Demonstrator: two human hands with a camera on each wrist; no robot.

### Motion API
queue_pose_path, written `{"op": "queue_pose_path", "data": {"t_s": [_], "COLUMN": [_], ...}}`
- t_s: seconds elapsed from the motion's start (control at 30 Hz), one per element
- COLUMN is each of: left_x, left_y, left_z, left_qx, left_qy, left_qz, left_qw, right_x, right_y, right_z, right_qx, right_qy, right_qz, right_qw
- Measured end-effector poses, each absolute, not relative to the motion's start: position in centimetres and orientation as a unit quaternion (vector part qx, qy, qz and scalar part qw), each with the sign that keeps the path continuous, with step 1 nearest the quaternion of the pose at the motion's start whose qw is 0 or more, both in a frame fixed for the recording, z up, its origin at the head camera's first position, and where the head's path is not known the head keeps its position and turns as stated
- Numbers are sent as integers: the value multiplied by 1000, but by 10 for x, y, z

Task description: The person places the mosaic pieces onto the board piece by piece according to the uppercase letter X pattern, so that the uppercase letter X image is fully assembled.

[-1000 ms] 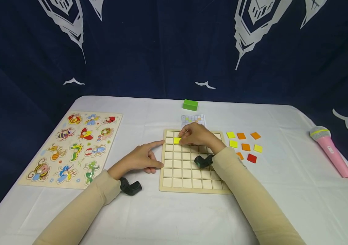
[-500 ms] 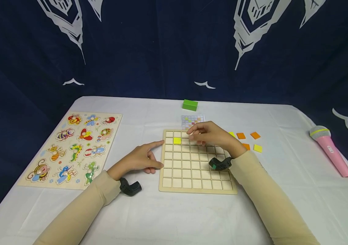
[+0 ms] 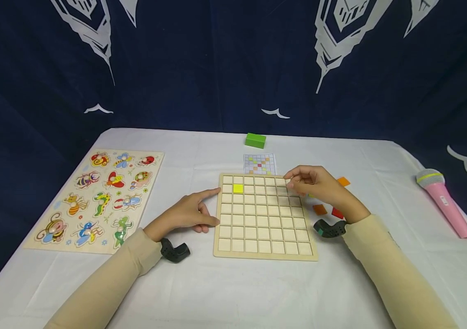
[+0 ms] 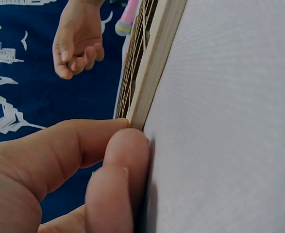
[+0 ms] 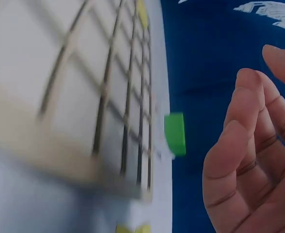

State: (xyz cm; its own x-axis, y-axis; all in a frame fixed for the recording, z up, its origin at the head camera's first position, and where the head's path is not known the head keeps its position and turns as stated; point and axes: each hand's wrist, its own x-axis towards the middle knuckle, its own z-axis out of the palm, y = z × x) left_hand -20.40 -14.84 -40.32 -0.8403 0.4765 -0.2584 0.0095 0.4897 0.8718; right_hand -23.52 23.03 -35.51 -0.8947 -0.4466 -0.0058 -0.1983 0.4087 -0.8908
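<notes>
A wooden grid board [image 3: 266,256] lies in the middle of the head view, with one yellow square tile [image 3: 238,188] in a cell near its upper left corner. My left hand [image 3: 186,212] rests beside the board, index fingertip and thumb spread against its left edge. In the left wrist view the index finger [image 4: 91,138] meets the board's side. My right hand [image 3: 314,185] hovers over the board's upper right edge with fingers loosely bent and nothing between them. It partly hides the loose tiles behind it; an orange tile [image 3: 320,209] and a red tile [image 3: 337,213] show.
Behind the board lie a printed grid card [image 3: 259,164] with coloured squares and a green block [image 3: 255,140]. An insect picture puzzle [image 3: 110,217] lies at the left. A pink microphone [image 3: 447,205] lies near the table's right edge.
My right hand has let go of the yellow tile, which stays in its cell, and has moved right across the board toward the loose tiles. The left hand has stayed put.
</notes>
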Motion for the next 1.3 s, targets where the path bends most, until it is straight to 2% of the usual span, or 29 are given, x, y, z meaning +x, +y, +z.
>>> {"op": "queue_pose_path", "data": {"t_s": [0.43, 0.87, 1.3], "left_x": [-204, -205, -204], "left_y": [-148, -148, -148], "left_z": [-403, -405, -404], "left_qx": [145, 147, 147], "left_qy": [834, 834, 836], "left_qz": [476, 474, 472], "left_qw": [239, 241, 238], "right_x": [-230, -240, -242], "right_y": [275, 298, 300], "right_z": [-363, -376, -379], "right_qx": [-183, -146, -123], "right_qy": [900, 932, 941], "right_qz": [-393, -323, -303], "right_qw": [52, 76, 89]}}
